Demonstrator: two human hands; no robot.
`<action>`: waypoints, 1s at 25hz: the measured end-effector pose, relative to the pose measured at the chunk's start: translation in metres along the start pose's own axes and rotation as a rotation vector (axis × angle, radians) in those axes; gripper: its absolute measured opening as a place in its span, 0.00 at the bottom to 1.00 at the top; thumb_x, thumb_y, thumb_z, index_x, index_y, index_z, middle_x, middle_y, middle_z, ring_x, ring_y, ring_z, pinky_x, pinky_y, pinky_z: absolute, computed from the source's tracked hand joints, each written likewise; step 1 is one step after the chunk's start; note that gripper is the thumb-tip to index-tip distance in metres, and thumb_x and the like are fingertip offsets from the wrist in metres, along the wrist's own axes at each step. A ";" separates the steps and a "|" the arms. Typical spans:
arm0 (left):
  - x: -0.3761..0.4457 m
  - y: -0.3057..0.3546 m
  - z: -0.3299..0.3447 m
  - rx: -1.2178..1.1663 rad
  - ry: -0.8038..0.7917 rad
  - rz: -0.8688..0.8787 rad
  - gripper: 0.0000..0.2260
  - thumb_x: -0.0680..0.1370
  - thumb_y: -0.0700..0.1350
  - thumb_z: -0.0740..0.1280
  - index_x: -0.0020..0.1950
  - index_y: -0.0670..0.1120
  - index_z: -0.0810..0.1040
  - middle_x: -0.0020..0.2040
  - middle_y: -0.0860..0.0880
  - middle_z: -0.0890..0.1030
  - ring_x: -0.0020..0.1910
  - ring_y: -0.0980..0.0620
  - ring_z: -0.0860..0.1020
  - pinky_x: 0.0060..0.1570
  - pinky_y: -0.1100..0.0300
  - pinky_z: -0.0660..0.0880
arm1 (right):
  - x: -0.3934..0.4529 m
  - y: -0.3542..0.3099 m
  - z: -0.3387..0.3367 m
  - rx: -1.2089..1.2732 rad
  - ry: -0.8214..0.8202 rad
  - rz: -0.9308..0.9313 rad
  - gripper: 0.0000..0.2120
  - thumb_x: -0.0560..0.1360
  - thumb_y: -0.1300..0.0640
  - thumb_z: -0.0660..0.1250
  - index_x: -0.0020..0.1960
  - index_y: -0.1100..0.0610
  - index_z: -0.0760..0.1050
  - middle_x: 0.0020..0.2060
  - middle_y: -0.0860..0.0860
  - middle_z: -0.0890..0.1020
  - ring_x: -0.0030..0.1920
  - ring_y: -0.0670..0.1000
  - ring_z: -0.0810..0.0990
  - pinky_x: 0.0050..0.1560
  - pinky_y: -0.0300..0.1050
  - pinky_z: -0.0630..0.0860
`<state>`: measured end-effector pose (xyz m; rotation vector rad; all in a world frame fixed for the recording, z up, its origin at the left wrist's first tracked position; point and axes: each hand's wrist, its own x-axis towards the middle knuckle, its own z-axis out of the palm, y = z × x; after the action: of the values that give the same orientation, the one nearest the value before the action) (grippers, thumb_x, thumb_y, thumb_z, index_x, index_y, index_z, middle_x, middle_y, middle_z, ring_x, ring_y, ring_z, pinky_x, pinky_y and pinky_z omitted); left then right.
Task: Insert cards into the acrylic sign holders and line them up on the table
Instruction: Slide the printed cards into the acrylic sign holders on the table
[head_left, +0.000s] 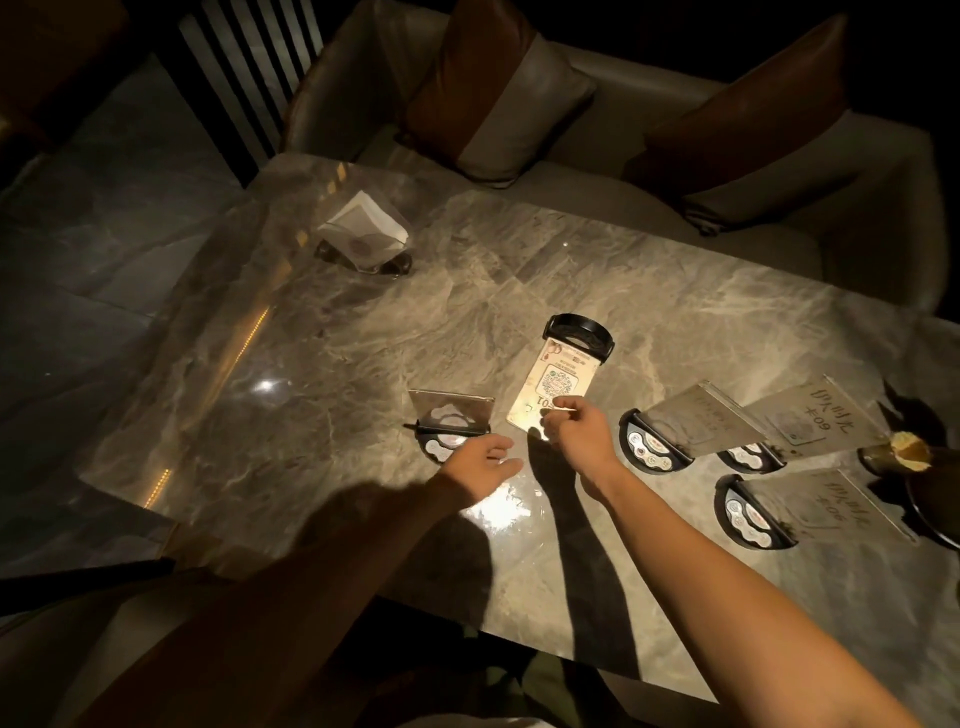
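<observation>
An acrylic sign holder (578, 336) with a black half-round base lies flat at the middle of the marble table (363, 338), a QR-code card (553, 387) inside it. My right hand (571, 428) pinches the near end of that card. My left hand (485, 462) hovers with fingers apart just in front of an empty holder (449, 418) standing to the left. Three holders with cards stand at the right: one (670, 431) beside my right hand, one (800, 421) further right, and one (810, 504) nearer the front edge.
A clear napkin holder with white paper (366, 234) stands at the back left of the table. A dark object with a gold top (906, 457) sits at the right edge. A sofa with cushions (493, 98) runs behind the table.
</observation>
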<state>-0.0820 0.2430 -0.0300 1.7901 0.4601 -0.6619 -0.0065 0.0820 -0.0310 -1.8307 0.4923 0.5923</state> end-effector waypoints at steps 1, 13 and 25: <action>0.004 0.009 0.011 -0.006 -0.024 0.014 0.20 0.78 0.45 0.71 0.69 0.43 0.75 0.63 0.44 0.79 0.63 0.49 0.77 0.62 0.62 0.72 | 0.000 -0.001 -0.007 0.014 0.028 0.028 0.10 0.74 0.63 0.66 0.53 0.52 0.76 0.54 0.57 0.84 0.56 0.60 0.83 0.60 0.62 0.79; 0.080 0.044 0.056 0.201 0.376 0.022 0.28 0.70 0.49 0.66 0.69 0.42 0.74 0.60 0.39 0.79 0.60 0.39 0.78 0.61 0.45 0.75 | -0.007 -0.001 -0.038 0.310 0.022 0.293 0.12 0.65 0.65 0.66 0.46 0.64 0.67 0.41 0.60 0.72 0.33 0.51 0.67 0.31 0.45 0.61; 0.074 0.055 0.045 0.216 0.264 -0.130 0.15 0.77 0.48 0.70 0.60 0.41 0.80 0.55 0.41 0.83 0.54 0.41 0.81 0.54 0.50 0.78 | -0.017 -0.011 -0.042 0.370 -0.035 0.283 0.08 0.77 0.73 0.63 0.51 0.63 0.71 0.42 0.56 0.82 0.35 0.49 0.78 0.28 0.38 0.74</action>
<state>-0.0016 0.1819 -0.0470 2.0773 0.7098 -0.5828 -0.0069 0.0469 -0.0012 -1.4084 0.7908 0.6724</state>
